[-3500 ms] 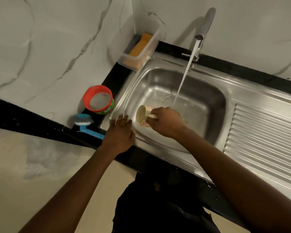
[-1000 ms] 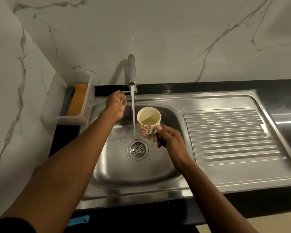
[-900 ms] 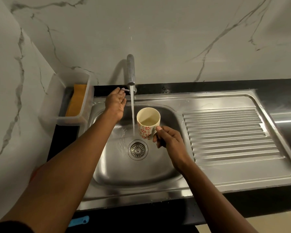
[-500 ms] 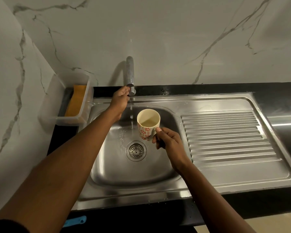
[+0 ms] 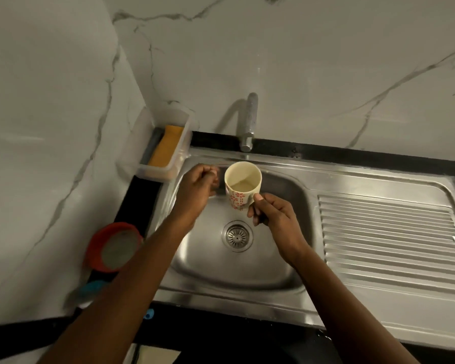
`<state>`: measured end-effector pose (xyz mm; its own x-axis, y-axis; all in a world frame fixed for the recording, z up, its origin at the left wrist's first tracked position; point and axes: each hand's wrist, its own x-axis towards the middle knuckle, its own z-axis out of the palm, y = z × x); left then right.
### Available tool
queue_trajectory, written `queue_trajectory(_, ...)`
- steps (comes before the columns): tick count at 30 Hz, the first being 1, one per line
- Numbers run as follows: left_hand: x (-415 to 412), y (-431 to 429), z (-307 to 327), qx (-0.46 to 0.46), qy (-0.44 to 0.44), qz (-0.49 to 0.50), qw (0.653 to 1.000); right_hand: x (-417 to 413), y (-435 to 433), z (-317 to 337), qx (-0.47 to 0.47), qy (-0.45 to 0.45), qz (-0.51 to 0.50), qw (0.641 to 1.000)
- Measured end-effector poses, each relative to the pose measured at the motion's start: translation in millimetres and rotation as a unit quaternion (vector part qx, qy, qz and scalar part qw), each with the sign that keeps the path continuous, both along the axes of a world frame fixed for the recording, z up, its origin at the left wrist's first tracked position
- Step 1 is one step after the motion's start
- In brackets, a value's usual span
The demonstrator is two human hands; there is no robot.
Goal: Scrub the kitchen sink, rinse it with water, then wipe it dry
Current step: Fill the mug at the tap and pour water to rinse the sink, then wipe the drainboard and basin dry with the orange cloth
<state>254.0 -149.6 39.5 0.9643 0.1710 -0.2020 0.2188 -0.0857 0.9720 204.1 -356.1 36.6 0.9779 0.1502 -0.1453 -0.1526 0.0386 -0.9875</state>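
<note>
A steel sink (image 5: 281, 274) with a round drain (image 5: 237, 235) fills the middle of the view. My right hand (image 5: 272, 215) grips a cream cup (image 5: 243, 185) with red flowers by its handle, upright over the basin, with some water inside. My left hand (image 5: 196, 191) hovers just left of the cup with fingers loosely curled, holding nothing. The tap (image 5: 248, 122) stands at the back and no water runs from it.
A clear plastic tray (image 5: 180, 156) with an orange sponge (image 5: 165, 149) sits at the sink's back left corner. A red-rimmed tub (image 5: 114, 246) and a blue brush (image 5: 91, 288) lie on the black counter at left. The ribbed drainboard (image 5: 389, 240) lies to the right.
The water stream has stopped. My left hand came off the tap and dropped beside the cup. The view has tilted down and left, bringing the red tub into sight.
</note>
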Motion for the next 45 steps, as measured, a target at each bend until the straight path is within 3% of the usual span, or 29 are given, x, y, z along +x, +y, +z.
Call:
queue_trajectory(10, -87.5, 86.6, 2.8, 0.023, 0.011, 0.184, 0.983, 28.7, 102.7, -2.5, 0.033, 0.012, 0.145, 0.989)
queue_trajectory(15, -101.3, 126.3, 1.1, 0.034, 0.023, 0.228, 0.973, 43.1, 157.7, -18.6, 0.030, 0.020, 0.195, 0.980)
queue_trajectory(33, -111.5, 151.4, -8.6, 0.052, 0.077, 0.194, 0.977, 61.1, 229.6, -78.3, 0.018, 0.064, 0.229, 0.971)
queue_trajectory(35, -109.6, 150.8, -7.7, 0.057, 0.076, 0.191, 0.977, 63.7, 230.0, -78.4, -0.018, 0.040, 0.231, 0.972)
queue_trajectory(37, -107.4, 150.0, -6.6, 0.060, 0.068, 0.190, 0.978, 67.2, 227.5, -78.0, -0.114, -0.028, 0.231, 0.966)
queue_trajectory(41, -100.8, 148.2, -4.6, 0.057, 0.050, 0.178, 0.981, 69.7, 210.3, -58.0, -0.373, -0.246, 0.226, 0.866)
queue_trajectory(43, -94.8, 147.0, -2.5, 0.068, 0.041, 0.168, 0.983, 74.2, 203.0, -34.3, -0.384, -0.304, 0.206, 0.847)
queue_trajectory(45, -88.2, 145.8, -0.8, 0.076, 0.034, 0.160, 0.984, 89.2, 200.6, -10.2, -0.354, -0.329, 0.184, 0.856)
